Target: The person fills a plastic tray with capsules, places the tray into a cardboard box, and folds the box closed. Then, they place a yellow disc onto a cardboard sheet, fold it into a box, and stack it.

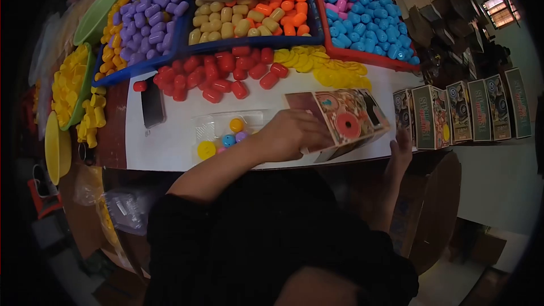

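My left hand grips a printed cardboard box, tilted on the white table. My right hand rests at the table's front edge, fingers touching the box's right end and the first of a row of finished boxes. Left of my left hand lies a clear plastic tray holding a few small capsules: orange, blue, purple. A yellow disc lies beside it.
Red capsules and yellow discs are heaped on the table. Blue and red bins behind hold purple, cream, orange, pink and blue capsules. A phone lies left. Yellow halves fill green bowls.
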Available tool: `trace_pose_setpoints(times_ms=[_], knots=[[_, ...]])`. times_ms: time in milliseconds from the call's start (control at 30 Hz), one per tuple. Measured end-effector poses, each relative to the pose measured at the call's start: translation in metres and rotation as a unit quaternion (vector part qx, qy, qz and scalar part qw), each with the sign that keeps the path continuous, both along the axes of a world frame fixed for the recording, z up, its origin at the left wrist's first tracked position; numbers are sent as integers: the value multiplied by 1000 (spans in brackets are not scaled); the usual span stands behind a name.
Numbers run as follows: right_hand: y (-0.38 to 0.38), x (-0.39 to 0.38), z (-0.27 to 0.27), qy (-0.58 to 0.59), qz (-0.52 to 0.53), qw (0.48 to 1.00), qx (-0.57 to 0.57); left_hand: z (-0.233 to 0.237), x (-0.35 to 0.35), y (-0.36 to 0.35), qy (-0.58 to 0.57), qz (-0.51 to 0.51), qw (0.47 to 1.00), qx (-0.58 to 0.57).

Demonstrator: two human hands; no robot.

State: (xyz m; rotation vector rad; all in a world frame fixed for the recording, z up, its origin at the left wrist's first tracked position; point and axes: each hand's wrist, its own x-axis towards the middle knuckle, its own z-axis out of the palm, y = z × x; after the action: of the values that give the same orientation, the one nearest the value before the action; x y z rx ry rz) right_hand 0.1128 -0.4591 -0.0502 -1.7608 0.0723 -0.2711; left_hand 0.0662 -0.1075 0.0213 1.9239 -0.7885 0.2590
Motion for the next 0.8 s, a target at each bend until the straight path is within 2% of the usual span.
trace_pose_setpoints(times_ms=[33,67,100,133,167,200,233,267,300,367,400,467,500,567,700,767,800], knots=[[-3,-12,-2,-34,2,999,-23,-4,-4,-5,-51,-33,992,108],[22,-28,23,-16,70,995,-72,-9,-9,-12,-99,-65,969,215],[59,-50,51,3,136,984,-118,-25,-15,-22,-95,-56,960,259],[86,-61,57,-85,219,930,-281,-25,-15,-27,-86,-59,960,261],[108,-68,58,-171,293,836,-432,-23,-16,-32,-55,-90,942,318],[123,-70,42,-164,297,838,-428,-20,-19,-32,-23,-122,920,372],[134,-70,18,-209,259,825,-458,-12,-21,-23,-16,-125,920,372],[141,-69,4,-253,222,807,-485,1,-25,-7,-9,-75,942,327],[144,-66,5,-248,228,808,-483,12,-30,11,-3,-22,959,281],[153,-62,18,-107,232,870,-422,24,-48,55,96,97,934,331],[159,-62,29,-104,230,873,-417,22,-57,71,97,94,932,336],[170,-64,47,18,297,930,-216,11,-73,90,229,173,846,450],[177,-67,47,21,298,930,-216,4,-76,90,232,172,845,449],[192,-77,45,-19,372,909,-185,-7,-80,88,268,163,803,507],[203,-85,47,21,389,907,-160,-10,-78,94,269,176,819,476],[204,-85,48,24,394,905,-157,-12,-81,103,235,174,855,428],[205,-86,48,25,393,906,-157,-12,-82,107,235,173,856,428]])
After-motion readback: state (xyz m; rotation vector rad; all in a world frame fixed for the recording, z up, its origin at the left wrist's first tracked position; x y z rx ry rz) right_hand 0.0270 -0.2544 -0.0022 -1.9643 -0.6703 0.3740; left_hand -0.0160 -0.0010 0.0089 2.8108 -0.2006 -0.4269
